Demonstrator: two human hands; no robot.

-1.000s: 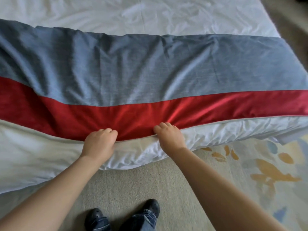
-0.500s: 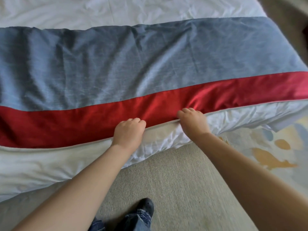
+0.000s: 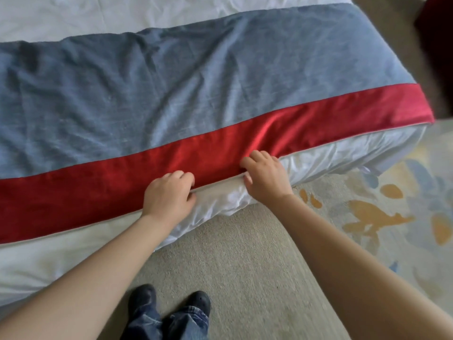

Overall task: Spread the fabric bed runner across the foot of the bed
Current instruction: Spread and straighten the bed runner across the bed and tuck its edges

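head view: the bed runner (image 3: 171, 82) lies across the foot of the bed (image 3: 73, 15), slanting from lower left to upper right in the frame. most of it is grey-blue and rumpled, with soft creases. along its near side runs a shiny red band (image 3: 85, 200) finished with a thin pale hem (image 3: 218, 185). the runner's right end reaches the bed's corner and its left end runs out of frame. below the hem the white duvet (image 3: 49, 261) hangs over the foot of the bed, bunched in small folds beneath the hands.

the left hand (image 3: 169, 195) sits on the near edge of the red band, knuckles up, fingers curled onto the fabric and thumb down at the hem: its grip is clamped on the bed runner. the right hand (image 3: 266, 176) is near it to the right, a short stretch of hem between them. its fingers curl on the red band and its thumb tucks under the hem, so this grip too is closed on the runner's edge. both forearms are bare.

beige carpet (image 3: 232, 253) lies below the bed, and a pale rug (image 3: 416, 168) with orange and blue shapes lies to the right. two dark shoes (image 3: 142, 296) and cuffs of blue jeans (image 3: 181, 322) show at the bottom middle.
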